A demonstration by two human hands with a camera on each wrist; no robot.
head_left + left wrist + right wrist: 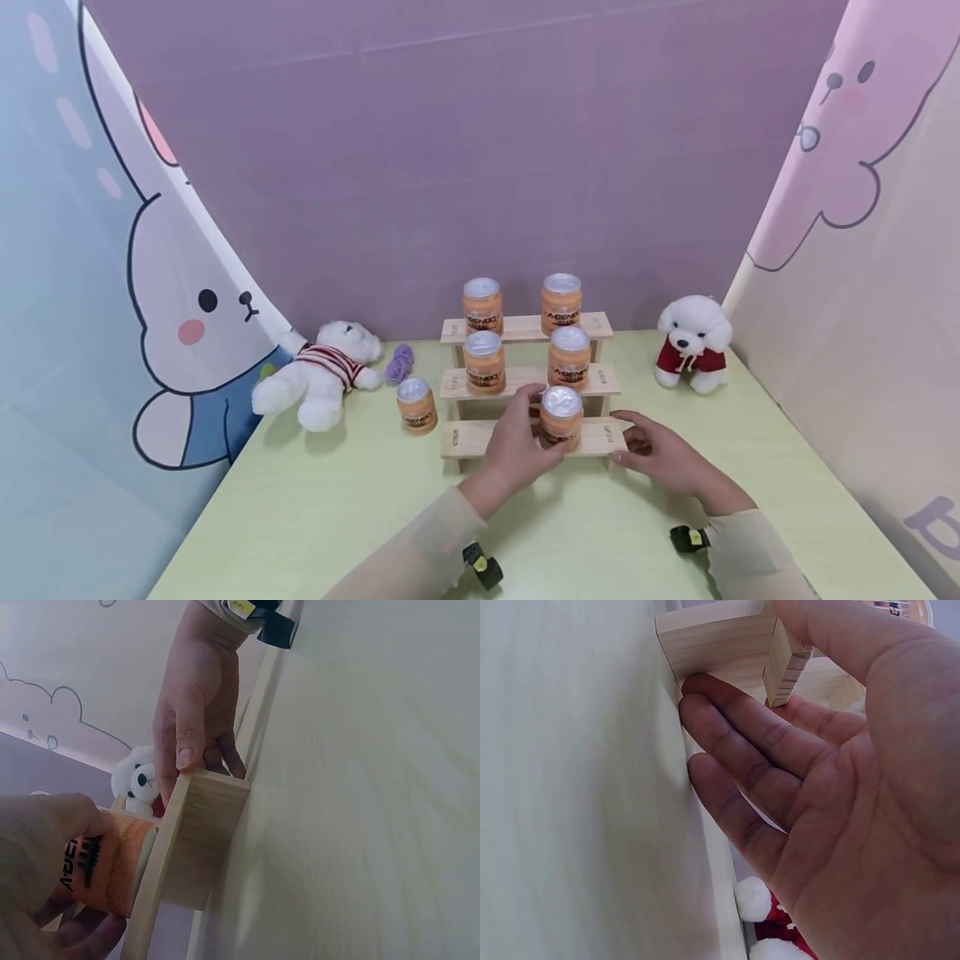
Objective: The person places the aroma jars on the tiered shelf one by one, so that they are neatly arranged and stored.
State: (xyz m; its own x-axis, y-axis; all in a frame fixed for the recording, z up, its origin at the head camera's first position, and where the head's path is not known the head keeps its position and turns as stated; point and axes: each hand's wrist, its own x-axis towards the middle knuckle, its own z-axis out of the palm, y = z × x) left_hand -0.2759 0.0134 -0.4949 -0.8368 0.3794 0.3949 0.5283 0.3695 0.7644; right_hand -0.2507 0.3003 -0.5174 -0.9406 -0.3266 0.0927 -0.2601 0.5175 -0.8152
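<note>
My left hand (514, 447) grips an orange can (561, 427) with a silver top, thumb in front and fingers behind. The can is at the lowest step of a three-tier wooden display rack (480, 435), toward its right; in the left wrist view its base meets the board. At the right end of that step, my right hand (666, 457) pinches the board, with the thumb on its edge and the index finger behind. The other fingers (739, 772) extend below the board, close to the tabletop. Two similar cans stand on the middle step (517, 382) and two on the top step (521, 330).
Left of the rack stands another orange can (417, 408), beside a purple yarn bundle (400, 365). A white plush bear (322, 375) in a striped top lies farther left. At the right sits a white plush dog (693, 343) in red. A purple backdrop (480, 167) closes off the back.
</note>
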